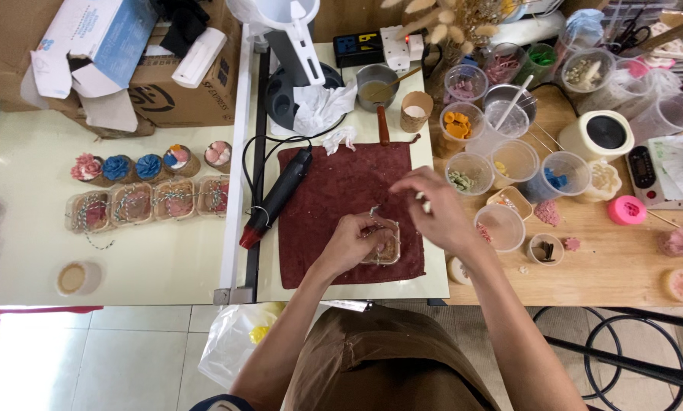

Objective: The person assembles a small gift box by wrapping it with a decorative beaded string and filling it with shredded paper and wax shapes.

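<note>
A small clear box (385, 245) with a pink item inside rests on a dark red cloth (334, 190). My left hand (354, 242) grips the box and pinches twine against its top. My right hand (431, 209) hovers just right of the box, fingers pinched on the other end of the twine, which runs back toward the box.
A black and red heat gun (276, 198) lies at the cloth's left edge. Several plastic cups (509, 164) of coloured bits crowd the wooden table at right. Tied boxes (147, 202) and flower-shaped candles (132, 166) sit on the left. A small pot (376, 85) stands behind the cloth.
</note>
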